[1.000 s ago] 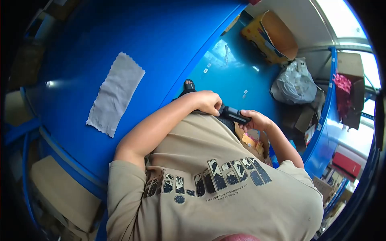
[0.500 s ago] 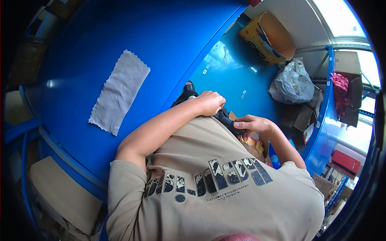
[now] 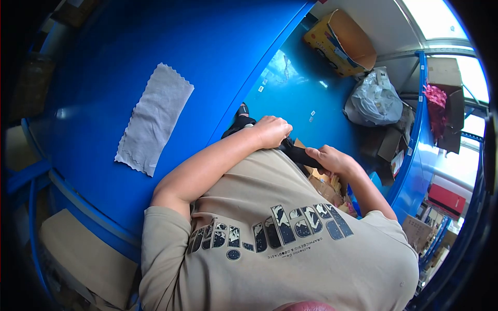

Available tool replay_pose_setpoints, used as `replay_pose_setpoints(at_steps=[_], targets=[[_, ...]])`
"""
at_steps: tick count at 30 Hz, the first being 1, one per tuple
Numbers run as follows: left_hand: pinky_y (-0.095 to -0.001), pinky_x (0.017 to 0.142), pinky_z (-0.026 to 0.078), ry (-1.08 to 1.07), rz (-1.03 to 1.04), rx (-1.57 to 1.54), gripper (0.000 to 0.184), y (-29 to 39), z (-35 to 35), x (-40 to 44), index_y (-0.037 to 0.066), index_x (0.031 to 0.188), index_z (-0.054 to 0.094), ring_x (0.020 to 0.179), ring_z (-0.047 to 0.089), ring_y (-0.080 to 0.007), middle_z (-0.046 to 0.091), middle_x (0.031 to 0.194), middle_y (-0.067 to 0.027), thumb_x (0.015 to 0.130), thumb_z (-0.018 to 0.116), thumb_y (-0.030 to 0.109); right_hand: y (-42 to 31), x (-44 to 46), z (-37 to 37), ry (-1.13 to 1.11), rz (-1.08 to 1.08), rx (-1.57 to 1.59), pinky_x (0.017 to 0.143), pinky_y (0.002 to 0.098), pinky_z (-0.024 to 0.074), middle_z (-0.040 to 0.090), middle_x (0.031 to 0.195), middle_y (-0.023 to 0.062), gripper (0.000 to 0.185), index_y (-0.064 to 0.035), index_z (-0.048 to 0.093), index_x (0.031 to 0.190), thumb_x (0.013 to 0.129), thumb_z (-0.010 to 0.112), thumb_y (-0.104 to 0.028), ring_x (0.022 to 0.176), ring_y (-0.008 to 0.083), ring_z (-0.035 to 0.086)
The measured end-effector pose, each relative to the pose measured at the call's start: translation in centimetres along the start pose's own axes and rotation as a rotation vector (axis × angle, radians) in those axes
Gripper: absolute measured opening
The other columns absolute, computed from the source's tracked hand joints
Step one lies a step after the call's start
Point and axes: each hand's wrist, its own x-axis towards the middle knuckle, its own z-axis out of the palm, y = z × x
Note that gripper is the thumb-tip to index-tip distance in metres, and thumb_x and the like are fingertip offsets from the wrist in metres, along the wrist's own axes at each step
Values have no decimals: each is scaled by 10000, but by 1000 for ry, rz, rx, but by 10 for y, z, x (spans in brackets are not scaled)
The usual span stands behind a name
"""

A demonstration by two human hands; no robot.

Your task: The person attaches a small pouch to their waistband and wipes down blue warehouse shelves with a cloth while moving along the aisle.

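Head view, black object (image 3: 301,156): between the hands by the body, past the desk's (image 3: 212,57) long edge.
Right hand (image 3: 332,158): clamped on one end, thumb on top.
Left hand (image 3: 273,132): curled at the other; whether it grips, I cannot tell.
Change: hands slightly farther apart; object shows a plainer side.
Meaning: apparently mid-handling, being turned.
Gray cloth (image 3: 155,119): unmoved, inside that edge.

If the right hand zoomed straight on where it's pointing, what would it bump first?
Past the black item it holds, the right hand would probably bump the left hand first, though depth is hard to judge.
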Motion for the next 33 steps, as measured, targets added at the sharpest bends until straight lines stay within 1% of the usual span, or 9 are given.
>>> replay_pose_setpoints(at_steps=[4, 5, 9, 14, 20, 24, 25, 29, 33], targets=[[-474, 916, 557, 47, 64, -140, 78, 3, -2, -8, 111, 928, 785, 1007, 706, -319, 759, 1031, -91, 897, 718, 87, 45, 22, -23, -313, -81, 627, 495, 283, 484, 692, 707, 106, 590, 29, 683, 1125, 1097, 471, -521, 519, 177, 604], [-474, 916, 557, 39, 71, -138, 78, 1, -3, -8, 111, 928, 785, 1007, 706, -319, 759, 1031, -91, 897, 718, 87, 57, 31, -23, -311, -81, 637, 495, 283, 484, 692, 707, 106, 590, 29, 683, 1125, 1097, 471, -521, 519, 177, 604], [-480, 962, 530, -64, 194, -18, 86, -3, -7, -6, 122, 927, 797, 1063, 669, -310, 735, 1071, -70, 902, 720, 96, 97, 72, -10, -345, -167, 1055, 457, 266, 475, 689, 713, 134, 574, -34, 624, 1218, 1099, 431, -560, 497, 181, 605], [-469, 935, 540, -119, 313, 48, 101, -7, -12, 3, 118, 937, 810, 981, 675, -318, 751, 1041, -76, 902, 718, 99, 94, 81, 5, -566, -200, 1065, 469, 216, 495, 717, 748, 139, 574, 45, 657, 1200, 1088, 497, -494, 524, 150, 633], [-462, 894, 556, -196, 193, -66, 98, 1, -44, -29, 112, 932, 819, 923, 693, -322, 764, 986, -95, 877, 738, 112, 81, 67, 4, -534, -313, 1154, 470, 216, 512, 725, 761, 148, 562, 50, 673, 1171, 1091, 509, -481, 540, 154, 655], [-457, 834, 577, -283, -153, -212, 87, 8, -57, -29, 84, 900, 810, 845, 721, -340, 773, 921, -133, 831, 764, 108, 48, 61, 7, -515, -324, 654, 537, 268, 566, 725, 771, 133, 554, -18, 692, 1132, 1098, 497, -535, 558, 201, 672], [-457, 834, 577, -280, -156, -216, 87, 7, -52, -29, 84, 900, 810, 845, 721, -340, 773, 921, -133, 831, 764, 108, 40, 58, 10, -518, -322, 649, 537, 268, 566, 725, 771, 133, 554, -18, 692, 1132, 1098, 497, -535, 558, 201, 672], [-454, 819, 587, -5, -99, 65, 101, -7, -19, -14, 57, 856, 801, 818, 737, -343, 779, 897, -153, 872, 733, 129, 8, 41, 15, -209, -207, 92, 575, 294, 595, 722, 776, 118, 592, 9, 723, 1047, 1117, 467, -519, 570, 211, 680], [-449, 778, 596, -76, 42, 159, 89, -13, -18, 5, 54, 863, 795, 760, 736, -354, 778, 870, -156, 868, 728, 113, 0, 37, 26, -131, -304, 40, 601, 302, 596, 714, 771, 116, 601, 21, 723, 1063, 1136, 425, -496, 579, 218, 685]])
